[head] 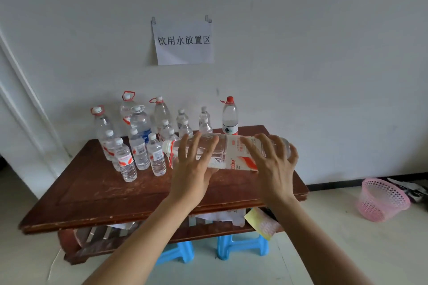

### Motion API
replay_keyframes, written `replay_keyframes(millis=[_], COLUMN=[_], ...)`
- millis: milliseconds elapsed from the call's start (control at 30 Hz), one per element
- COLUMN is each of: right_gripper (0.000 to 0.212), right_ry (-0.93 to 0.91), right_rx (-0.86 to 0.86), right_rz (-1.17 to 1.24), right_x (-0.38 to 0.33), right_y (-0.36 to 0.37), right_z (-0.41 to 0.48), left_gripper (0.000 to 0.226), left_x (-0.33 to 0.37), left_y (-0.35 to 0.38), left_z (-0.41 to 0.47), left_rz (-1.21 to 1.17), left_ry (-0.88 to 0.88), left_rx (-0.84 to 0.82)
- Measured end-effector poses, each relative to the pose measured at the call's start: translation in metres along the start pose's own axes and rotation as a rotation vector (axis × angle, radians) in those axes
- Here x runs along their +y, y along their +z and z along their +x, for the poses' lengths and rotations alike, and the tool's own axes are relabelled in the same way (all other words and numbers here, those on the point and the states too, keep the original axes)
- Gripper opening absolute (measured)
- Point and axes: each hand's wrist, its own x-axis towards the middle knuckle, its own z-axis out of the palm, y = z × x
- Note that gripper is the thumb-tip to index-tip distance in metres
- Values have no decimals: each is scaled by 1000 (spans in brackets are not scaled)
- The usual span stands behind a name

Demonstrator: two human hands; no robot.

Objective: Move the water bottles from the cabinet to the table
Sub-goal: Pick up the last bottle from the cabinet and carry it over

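A large clear water bottle [234, 155] with a red and white label and a white cap lies sideways in the air over the brown wooden table [92, 187]. My left hand [192, 166] lies across its neck end with straight spread fingers, thumb under it. My right hand [273, 164] grips the base end, fingers curled around the far side. Several other water bottles [139, 146], large and small, stand upright at the table's back left. A red-capped bottle [230, 118] stands alone at the back, right of the group. No cabinet is in view.
A paper sign [184, 40] hangs on the white wall behind the table. A pink plastic basket [382, 199] sits on the floor to the right. Blue stools [240, 245] and papers sit under the table. The table's front half is bare wood.
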Motion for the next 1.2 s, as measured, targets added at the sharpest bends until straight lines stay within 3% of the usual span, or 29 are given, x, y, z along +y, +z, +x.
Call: replay_keyframes(millis=[167, 300, 367, 433, 500, 567, 633, 800, 900, 1100, 1200], right_gripper=[90, 89, 86, 84, 82, 84, 89, 104, 110, 111, 108], right_ry=[-15, 20, 46, 40, 16, -14, -6, 120, 199, 277, 338], right_rx=[6, 85, 110, 103, 73, 28, -55, -341, -533, -754, -841], right_rz=[141, 256, 322, 367, 389, 387, 406, 507, 592, 733, 817], right_x=[39, 52, 57, 59, 60, 60, 57, 34, 14, -13, -16], right_y=[79, 119, 140, 160, 189, 212, 238, 296, 320, 359, 373], right_z=[81, 149, 185, 206, 214, 206, 195, 177, 173, 171, 171], left_gripper=[85, 86, 101, 115, 102, 70, 57, 65, 77, 59, 71], left_x=[-21, -40, -48, -55, -72, -87, -100, -132, -148, -195, -204], left_y=[54, 80, 98, 108, 117, 126, 145, 188, 202, 227, 237], left_z=[87, 142, 167, 192, 222, 239, 243, 234, 227, 221, 220], left_rz=[88, 62, -252, -808, -1365, -1541, -1484, -1233, -1095, -913, -766], left_ry=[-43, -71, -285, -687, -989, -1120, -1188, -1204, -1069, -927, -810], left_rx=[-15, 334, 515, 419, 159, 64, 139, 197, 152, -36, -172])
